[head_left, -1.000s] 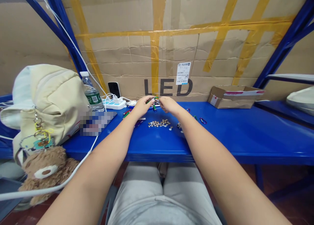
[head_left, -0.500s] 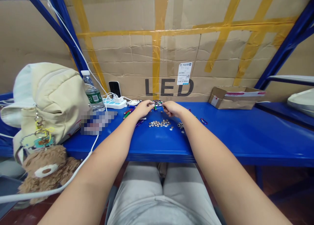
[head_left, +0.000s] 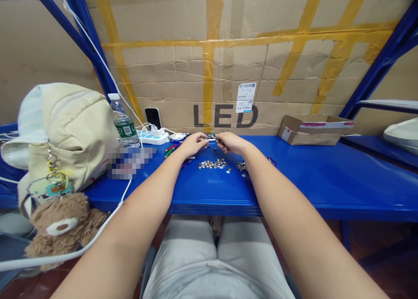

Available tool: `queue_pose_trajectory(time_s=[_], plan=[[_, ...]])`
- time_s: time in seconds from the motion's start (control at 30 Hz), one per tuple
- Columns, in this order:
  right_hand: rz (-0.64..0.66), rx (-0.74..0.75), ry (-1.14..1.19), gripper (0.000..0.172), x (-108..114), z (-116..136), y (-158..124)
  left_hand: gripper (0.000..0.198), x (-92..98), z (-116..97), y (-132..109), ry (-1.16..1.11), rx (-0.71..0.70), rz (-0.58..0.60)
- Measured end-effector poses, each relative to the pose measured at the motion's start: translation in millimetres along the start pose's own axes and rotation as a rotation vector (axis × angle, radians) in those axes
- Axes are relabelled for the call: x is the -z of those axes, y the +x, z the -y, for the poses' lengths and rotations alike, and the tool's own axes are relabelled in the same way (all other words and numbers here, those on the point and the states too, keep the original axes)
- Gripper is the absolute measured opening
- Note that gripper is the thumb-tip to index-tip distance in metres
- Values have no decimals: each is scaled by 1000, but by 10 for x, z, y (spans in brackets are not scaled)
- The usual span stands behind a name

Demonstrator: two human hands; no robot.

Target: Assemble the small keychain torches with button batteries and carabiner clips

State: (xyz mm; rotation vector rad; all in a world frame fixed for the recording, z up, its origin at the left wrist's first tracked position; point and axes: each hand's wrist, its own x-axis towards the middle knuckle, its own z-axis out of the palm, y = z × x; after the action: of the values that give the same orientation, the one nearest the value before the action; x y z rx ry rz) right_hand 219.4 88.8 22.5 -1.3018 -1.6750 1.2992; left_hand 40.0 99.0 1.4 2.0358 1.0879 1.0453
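Observation:
Both my hands meet far out over the blue shelf [head_left: 326, 181]. My left hand [head_left: 193, 143] and my right hand [head_left: 230, 142] are closed in pinches on a small silver and green piece [head_left: 210, 137] held between them; it is too small to name. Just in front of the hands lies a cluster of several small round silver button cells [head_left: 214, 164]. A few tiny metal parts [head_left: 241, 166] sit beside my right wrist. Small coloured pen-like pieces [head_left: 170, 150] lie left of my left hand.
A cream backpack [head_left: 62, 129] with a plush bear [head_left: 62, 225] fills the left end. A water bottle [head_left: 122, 122], a phone [head_left: 152, 117] and a white power strip [head_left: 153, 137] stand at the back left. A taped cardboard wall marked LED backs the shelf; an open flat carton [head_left: 310, 129] lies right.
My hands dropped slightly toward the shelf a second ago, then drew a little closer together around the small piece. Nothing else has moved.

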Motion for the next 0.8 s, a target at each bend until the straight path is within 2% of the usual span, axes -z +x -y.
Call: queue_pose_trajectory(time_s=[0.13,0.27,0.47,0.57,0.67,0.73,0.8], plan=[[51,17,30,32,-30,49,-62,22,-14,-37,-17,-73,1,9],[46,23,45,31,-32,75,-91,30,-17,-43,-23,-104,-36,37],[-35,-61,-4,30,56,62,-92,18,-19,-46,-25,-84,-36,14],[-77,-180,-134,30,124,28,-90,16,-12,-55,-32,-72,-36,9],[-132,-285,-383,28,202,-37,-77,16,0,-70,-41,-52,-52,9],[-174,-285,-516,25,255,-92,-62,18,7,-83,-47,-44,-66,5],[-212,-174,-567,21,296,-139,-47,21,8,-97,-52,-51,-71,9]])
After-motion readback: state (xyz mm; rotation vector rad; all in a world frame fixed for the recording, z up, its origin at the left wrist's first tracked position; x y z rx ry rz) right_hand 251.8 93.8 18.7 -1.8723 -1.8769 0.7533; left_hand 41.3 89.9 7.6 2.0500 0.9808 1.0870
